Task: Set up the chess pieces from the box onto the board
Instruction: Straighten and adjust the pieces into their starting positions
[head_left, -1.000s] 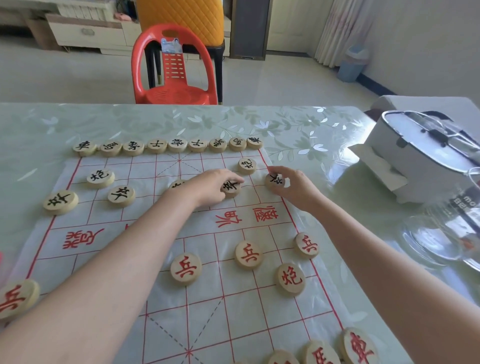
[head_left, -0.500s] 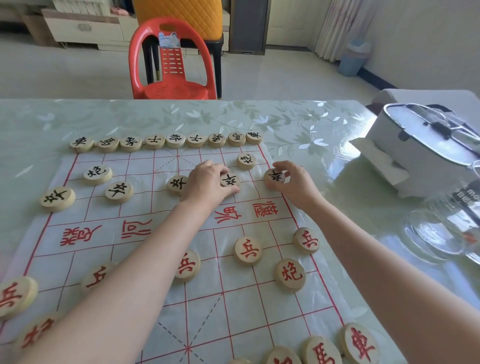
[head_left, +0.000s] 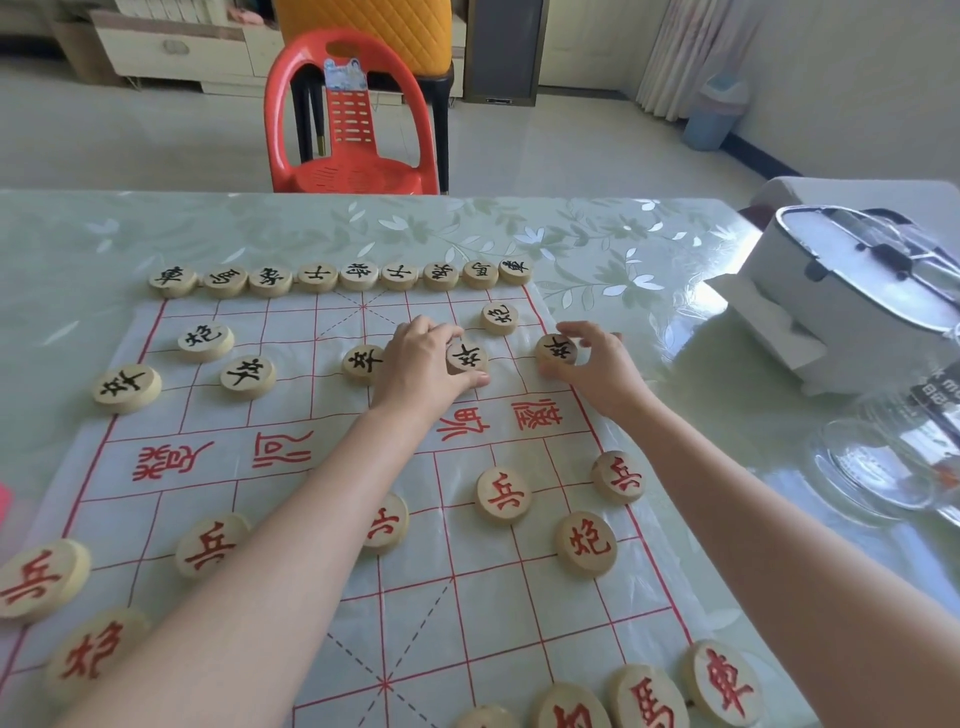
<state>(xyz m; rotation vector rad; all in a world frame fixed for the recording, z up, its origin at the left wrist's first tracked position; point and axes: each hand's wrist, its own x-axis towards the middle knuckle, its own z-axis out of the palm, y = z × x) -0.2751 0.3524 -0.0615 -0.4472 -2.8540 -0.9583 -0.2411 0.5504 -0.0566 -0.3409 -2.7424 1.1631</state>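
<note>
L hand (head_left: 418, 366) grips black soldier (head_left: 467, 358), edge hidden.

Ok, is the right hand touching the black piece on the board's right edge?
Touching: the head view shows the right hand pinching the black piece by its rim.

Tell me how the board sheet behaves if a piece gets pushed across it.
The board sheet looks thin and floppy, wrinkled along its right edge, so it would probably bunch. On the glossy table it may slide, though the pieces likely pin it.
</note>
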